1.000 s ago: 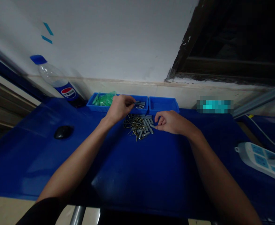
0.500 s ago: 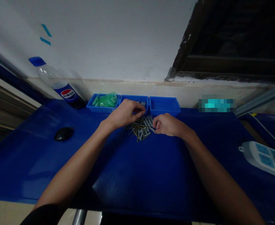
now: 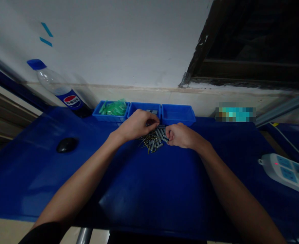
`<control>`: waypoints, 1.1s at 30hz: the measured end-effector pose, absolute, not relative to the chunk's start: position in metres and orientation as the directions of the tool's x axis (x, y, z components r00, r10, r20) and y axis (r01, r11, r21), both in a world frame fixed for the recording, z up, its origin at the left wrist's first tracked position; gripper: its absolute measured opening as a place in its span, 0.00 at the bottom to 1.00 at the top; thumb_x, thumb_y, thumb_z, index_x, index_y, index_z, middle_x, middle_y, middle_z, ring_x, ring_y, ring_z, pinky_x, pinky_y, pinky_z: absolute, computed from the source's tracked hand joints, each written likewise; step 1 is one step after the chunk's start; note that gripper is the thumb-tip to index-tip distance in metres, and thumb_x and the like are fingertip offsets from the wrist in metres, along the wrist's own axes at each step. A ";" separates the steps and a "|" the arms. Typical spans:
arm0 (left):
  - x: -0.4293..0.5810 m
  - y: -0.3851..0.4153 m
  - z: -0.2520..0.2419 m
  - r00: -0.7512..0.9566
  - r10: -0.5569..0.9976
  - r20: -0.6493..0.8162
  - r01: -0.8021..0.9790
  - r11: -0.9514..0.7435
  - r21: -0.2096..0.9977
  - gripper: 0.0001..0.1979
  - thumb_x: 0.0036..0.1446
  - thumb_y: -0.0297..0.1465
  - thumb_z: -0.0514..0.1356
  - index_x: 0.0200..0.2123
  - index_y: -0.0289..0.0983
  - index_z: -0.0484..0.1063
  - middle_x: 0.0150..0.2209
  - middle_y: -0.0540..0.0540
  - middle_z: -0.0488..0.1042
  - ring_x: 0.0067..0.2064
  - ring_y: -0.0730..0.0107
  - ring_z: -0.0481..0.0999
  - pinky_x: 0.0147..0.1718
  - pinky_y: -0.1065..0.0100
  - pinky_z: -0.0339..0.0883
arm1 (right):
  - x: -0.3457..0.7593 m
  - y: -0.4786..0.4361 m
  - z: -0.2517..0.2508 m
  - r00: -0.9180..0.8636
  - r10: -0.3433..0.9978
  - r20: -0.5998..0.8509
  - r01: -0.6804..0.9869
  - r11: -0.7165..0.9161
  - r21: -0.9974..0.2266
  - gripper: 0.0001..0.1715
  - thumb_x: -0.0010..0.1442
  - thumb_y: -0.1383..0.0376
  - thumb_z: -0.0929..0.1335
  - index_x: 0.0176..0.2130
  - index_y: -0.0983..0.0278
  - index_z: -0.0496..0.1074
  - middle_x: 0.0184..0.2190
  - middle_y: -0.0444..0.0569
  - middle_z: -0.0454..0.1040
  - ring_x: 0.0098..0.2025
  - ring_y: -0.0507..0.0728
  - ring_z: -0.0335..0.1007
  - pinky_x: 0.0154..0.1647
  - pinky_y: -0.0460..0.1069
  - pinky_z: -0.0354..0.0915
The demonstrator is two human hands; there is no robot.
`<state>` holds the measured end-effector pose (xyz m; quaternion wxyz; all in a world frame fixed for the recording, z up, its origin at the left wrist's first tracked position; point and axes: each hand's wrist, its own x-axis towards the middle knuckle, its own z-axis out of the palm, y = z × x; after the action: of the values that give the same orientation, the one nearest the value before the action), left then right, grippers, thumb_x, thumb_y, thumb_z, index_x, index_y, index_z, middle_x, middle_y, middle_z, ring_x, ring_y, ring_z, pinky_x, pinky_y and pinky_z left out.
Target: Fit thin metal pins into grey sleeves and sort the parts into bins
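A pile of thin brass-coloured pins or screws and short grey cylinders lies on the blue table. My left hand hovers over the pile's far left side, thumb and forefinger pinched together; anything between them is too small to make out. At the pile's right edge is my right hand, its fingers curled closed beside the grey cylinders. What it holds, if anything, is hidden. Just behind my left hand stands the middle blue bin, with some grey cylinders inside.
Along the wall, a left bin holds green pieces, and a right bin stands beside the middle one. A cola bottle and a black mouse are at left. A white power strip lies at right.
My right hand's fingers have curled in more tightly. My left hand has shifted slightly relative to the pile, its pinch a little closer to it. The view has moved slightly.
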<state>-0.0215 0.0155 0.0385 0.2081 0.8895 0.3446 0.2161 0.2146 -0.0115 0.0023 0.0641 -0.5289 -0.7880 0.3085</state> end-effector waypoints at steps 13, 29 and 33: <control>-0.019 0.014 0.038 0.671 0.713 0.202 0.488 -0.630 0.604 0.14 0.65 0.35 0.62 0.47 0.35 0.84 0.38 0.41 0.86 0.38 0.63 0.84 0.41 0.64 0.75 | 0.226 -0.013 0.029 -0.470 0.863 -0.186 0.603 0.160 -0.781 0.07 0.47 0.68 0.76 0.28 0.61 0.75 0.26 0.46 0.81 0.32 0.59 0.79 0.35 0.52 0.71; -0.018 0.017 0.033 0.551 0.816 0.173 0.321 -0.399 0.859 0.11 0.55 0.32 0.68 0.40 0.33 0.84 0.38 0.40 0.86 0.38 0.62 0.86 0.38 0.66 0.80 | 0.230 -0.013 0.032 -0.447 0.895 -0.008 0.531 0.258 -0.808 0.13 0.51 0.62 0.78 0.33 0.60 0.73 0.28 0.45 0.79 0.33 0.58 0.78 0.38 0.54 0.74; -0.027 0.028 0.028 0.405 0.888 0.219 0.480 -0.410 0.776 0.13 0.57 0.32 0.66 0.43 0.33 0.86 0.40 0.38 0.86 0.40 0.60 0.86 0.40 0.64 0.80 | 0.237 -0.007 0.022 -0.471 0.881 -0.055 0.664 0.312 -0.679 0.11 0.51 0.67 0.77 0.37 0.60 0.77 0.30 0.46 0.79 0.34 0.59 0.78 0.39 0.55 0.73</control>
<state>-0.0266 0.0276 0.0283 0.3173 0.7757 0.4409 0.3214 0.2368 -0.0073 0.0215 0.1657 -0.4871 -0.7929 0.3265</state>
